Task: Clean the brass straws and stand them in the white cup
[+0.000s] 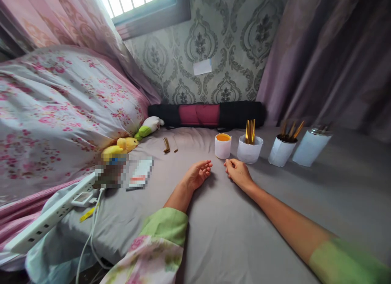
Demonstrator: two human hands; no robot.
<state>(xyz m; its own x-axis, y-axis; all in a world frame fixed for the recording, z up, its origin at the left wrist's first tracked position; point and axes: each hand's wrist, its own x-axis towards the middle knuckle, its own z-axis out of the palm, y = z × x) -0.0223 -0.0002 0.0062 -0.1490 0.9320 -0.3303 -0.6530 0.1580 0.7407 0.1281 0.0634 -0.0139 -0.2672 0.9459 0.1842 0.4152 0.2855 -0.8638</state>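
My left hand (198, 175) rests on the grey sheet (232, 235) with its fingers loosely curled and nothing in them. My right hand (238, 172) lies beside it, fingers bent inward; I see nothing held. Just beyond the hands stands a small white cup of orange liquid (222, 146). To its right a white cup (249, 148) holds several golden sticks. Further right, another white cup (281, 150) holds brown sticks, next to a white-wrapped jar (310, 147). A few loose brown sticks (166, 145) lie on the sheet left of the cups.
A floral quilt (61, 113) is heaped on the left, with yellow (120, 146) and green-white (148, 127) soft toys at its edge. A white power strip (51, 216) with cables lies at the lower left. A black and red bolster (207, 114) lines the patterned wall.
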